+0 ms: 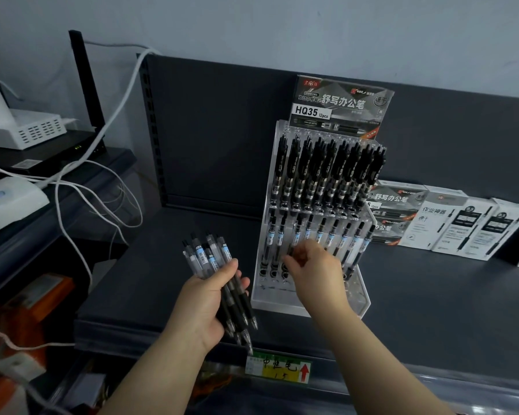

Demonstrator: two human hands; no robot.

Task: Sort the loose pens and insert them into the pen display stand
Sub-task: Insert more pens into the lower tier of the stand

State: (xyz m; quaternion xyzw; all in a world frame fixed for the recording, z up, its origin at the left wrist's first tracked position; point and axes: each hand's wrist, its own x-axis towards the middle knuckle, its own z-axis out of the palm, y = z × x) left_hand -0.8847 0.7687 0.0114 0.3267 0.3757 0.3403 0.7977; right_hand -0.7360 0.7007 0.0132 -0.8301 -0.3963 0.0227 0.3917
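Well, on my feed the dark shelf (162,280) takes up most of the view. Right of centre on it stands the clear pen display stand (358,301), upright, with a printed header card (342,103) on top. The stand's upper row (327,169) is packed with black pens, and its lower row (333,235) carries clear-bodied pens with pale blue labels, clickers up. Just beside the stand, to its right, white pen boxes (462,223) sit along the back of the shelf.

The left hand (204,304) hovers over the shelf, left of the stand, and its fingers are wrapped round a bundle of loose pens (210,259), clickers fanned upward and tips pointing down toward me. The right hand (318,268) is up against the stand's lower row, its fingers (294,260) bent in toward the slots near the left end. Whether they pinch a pen there I cannot tell.

A yellow-green price label (277,368) with a red arrow is fixed to the shelf's front edge
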